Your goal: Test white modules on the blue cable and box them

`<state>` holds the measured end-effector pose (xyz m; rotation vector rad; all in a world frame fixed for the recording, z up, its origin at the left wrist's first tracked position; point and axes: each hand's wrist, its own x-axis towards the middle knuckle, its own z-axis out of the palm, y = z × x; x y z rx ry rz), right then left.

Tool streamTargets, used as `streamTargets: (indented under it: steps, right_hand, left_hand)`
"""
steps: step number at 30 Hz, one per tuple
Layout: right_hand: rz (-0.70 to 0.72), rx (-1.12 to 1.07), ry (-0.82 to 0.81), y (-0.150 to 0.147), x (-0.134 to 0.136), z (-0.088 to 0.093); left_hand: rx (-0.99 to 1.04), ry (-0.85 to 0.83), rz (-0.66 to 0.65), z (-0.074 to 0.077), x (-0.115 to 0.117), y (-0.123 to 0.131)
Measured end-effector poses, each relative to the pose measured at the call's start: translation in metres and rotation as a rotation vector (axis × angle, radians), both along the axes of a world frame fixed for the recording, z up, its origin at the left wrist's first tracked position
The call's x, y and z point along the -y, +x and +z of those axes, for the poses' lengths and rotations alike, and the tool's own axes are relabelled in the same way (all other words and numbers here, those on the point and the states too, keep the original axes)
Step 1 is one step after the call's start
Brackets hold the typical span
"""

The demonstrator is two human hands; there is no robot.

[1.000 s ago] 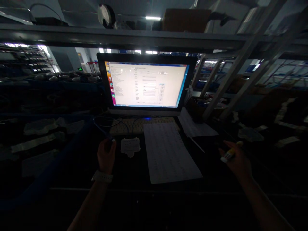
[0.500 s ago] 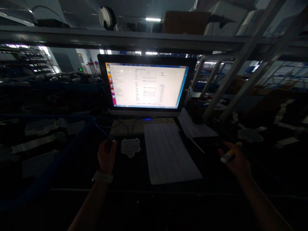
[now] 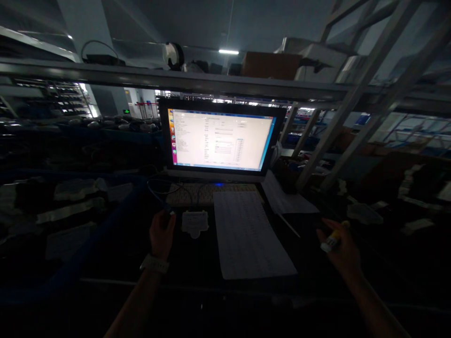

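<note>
My left hand (image 3: 161,235), with a pale watch on its wrist, is closed on the end of a blue cable (image 3: 155,193); a light plug tip shows at the fingertips. Just right of it lies a small translucent flat case (image 3: 195,222) with a label. Over on the right, my right hand (image 3: 344,253) has its fingers curled around a yellow and white marker (image 3: 332,241). Its index finger and thumb reach forward over the dark tabletop, and what lies under them is too dark to make out. Between the hands is a printed sheet (image 3: 251,239).
A lit monitor (image 3: 221,141) stands behind a light keyboard (image 3: 190,194). More papers (image 3: 287,197) lie right of it. A blue bin (image 3: 116,220) with cases is at left. Similar cases (image 3: 364,213) lie at right. A shelf (image 3: 211,83) with boxes runs overhead.
The camera view has tilted upward and turned slightly left, so the scene sits lower. Both hands keep nearly the same places and the same holds.
</note>
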<state>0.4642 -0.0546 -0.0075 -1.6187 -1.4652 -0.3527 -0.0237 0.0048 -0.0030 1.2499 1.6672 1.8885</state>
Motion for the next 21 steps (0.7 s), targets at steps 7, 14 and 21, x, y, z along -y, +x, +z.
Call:
streamTargets:
  steps: [7, 14, 21]
  right_hand:
    - [0.435, 0.031, -0.191, -0.098, -0.026, 0.002]
    - [0.536, 0.032, -0.487, -0.14, -0.057, -0.006]
    - [0.52, 0.022, -0.588, -0.142, -0.054, -0.001]
  left_hand:
    - [0.038, 0.008, 0.001, -0.001, -0.001, 0.0]
    - [0.05, 0.029, -0.023, -0.006, 0.0, -0.002]
    - [0.078, 0.021, -0.03, -0.003, 0.0, -0.001]
